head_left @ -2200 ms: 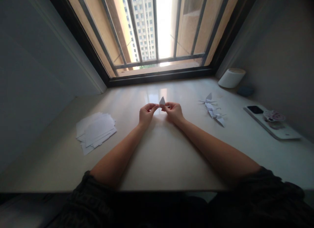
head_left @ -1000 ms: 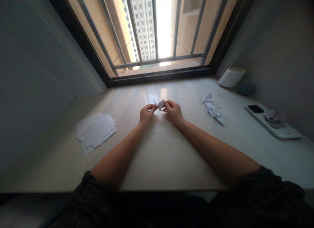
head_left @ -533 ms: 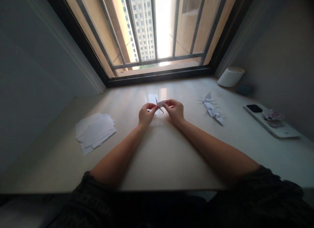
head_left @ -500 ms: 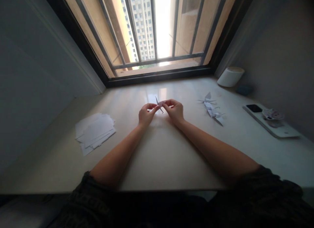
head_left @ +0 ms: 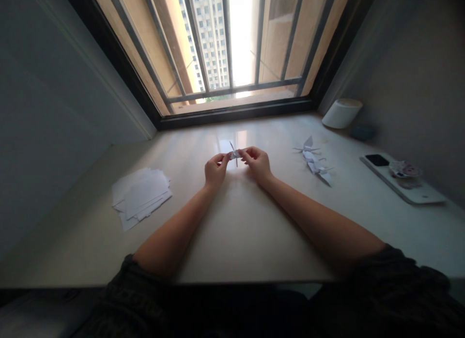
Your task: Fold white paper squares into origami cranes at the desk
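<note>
Between my two hands, just above the white tabletop, is a small folded paper crane (head_left: 235,155), its thin points sticking up and down. My left hand (head_left: 215,170) pinches one side of it between thumb and fingers. On the other side my right hand (head_left: 257,162) pinches it the same way. Several finished paper cranes (head_left: 313,162) sit in a row to the right of my hands. A loose stack of white paper sheets (head_left: 143,195) lies to the left.
A phone (head_left: 399,178) with a round grip on its back lies at the right. Behind it, by the wall, a white cup-like object (head_left: 342,113) stands near a dark blurred item (head_left: 362,132). A barred window with a dark frame (head_left: 236,116) borders the back.
My hands have drawn slightly apart, so more of the crane's middle shows between them. Its lower point has swung a little to the left. The other things have stayed put.
</note>
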Demonstrator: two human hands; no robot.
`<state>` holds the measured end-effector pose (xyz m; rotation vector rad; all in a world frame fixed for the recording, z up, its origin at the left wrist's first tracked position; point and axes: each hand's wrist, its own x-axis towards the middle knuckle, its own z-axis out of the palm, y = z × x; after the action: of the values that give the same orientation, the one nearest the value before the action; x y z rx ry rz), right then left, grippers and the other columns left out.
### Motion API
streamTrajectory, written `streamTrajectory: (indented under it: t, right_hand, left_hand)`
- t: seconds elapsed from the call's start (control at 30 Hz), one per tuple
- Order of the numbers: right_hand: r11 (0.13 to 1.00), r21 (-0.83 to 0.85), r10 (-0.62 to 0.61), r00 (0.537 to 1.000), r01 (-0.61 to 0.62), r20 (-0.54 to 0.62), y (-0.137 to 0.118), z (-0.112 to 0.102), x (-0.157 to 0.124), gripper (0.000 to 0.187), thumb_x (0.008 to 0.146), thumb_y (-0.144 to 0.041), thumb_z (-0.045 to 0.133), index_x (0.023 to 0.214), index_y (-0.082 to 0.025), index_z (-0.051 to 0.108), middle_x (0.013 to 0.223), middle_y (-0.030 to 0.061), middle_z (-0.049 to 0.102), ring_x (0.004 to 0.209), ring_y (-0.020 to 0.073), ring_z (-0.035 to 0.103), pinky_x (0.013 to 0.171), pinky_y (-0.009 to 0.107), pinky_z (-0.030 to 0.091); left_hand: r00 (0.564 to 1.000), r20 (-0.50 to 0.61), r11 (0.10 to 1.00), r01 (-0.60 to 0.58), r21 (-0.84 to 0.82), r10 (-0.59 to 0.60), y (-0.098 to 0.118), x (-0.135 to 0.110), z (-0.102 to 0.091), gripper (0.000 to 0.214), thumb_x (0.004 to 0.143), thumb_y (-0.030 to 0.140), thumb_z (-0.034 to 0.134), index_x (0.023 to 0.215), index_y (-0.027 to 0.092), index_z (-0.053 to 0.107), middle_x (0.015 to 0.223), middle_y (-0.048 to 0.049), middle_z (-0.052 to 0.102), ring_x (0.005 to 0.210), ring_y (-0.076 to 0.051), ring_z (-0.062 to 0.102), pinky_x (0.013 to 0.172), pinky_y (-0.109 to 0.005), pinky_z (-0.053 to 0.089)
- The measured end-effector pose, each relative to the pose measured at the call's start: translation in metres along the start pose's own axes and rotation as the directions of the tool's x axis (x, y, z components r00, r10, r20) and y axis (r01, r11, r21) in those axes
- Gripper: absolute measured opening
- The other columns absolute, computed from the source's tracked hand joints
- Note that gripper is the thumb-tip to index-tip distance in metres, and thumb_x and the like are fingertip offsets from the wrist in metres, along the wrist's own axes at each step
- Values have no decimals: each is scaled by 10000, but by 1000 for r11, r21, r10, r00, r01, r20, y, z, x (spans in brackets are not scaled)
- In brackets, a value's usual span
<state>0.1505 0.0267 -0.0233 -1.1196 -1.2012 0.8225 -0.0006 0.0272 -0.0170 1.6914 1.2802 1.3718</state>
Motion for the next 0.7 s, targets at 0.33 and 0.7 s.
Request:
streamTrajectory:
  t: [0.33, 0.7]
  right_hand:
    - [962, -249, -73, 984, 113, 161, -8, 1, -8, 418, 849, -602, 489, 704, -212, 533, 615, -20, 534, 581, 137, 494, 584, 269, 388]
    - [941, -253, -164, 958, 223, 236, -20, 1, -15, 406, 874, -585, 471, 756, -214, 585, 691, 11, 615, 618, 142, 530, 628, 267, 417]
  left_hand:
    - [1000, -4, 998, -28, 51, 29, 13, -4, 0, 319, 854, 480, 556, 782, 204, 698, 793, -34, 706, 763, -163, 631, 648, -250, 442]
    - [999, 32, 998, -23, 55, 21, 12, -6, 2, 369, 897, 486, 474, 682, 202, 574, 631, 6, 566, 634, -133, 541, 591, -239, 402]
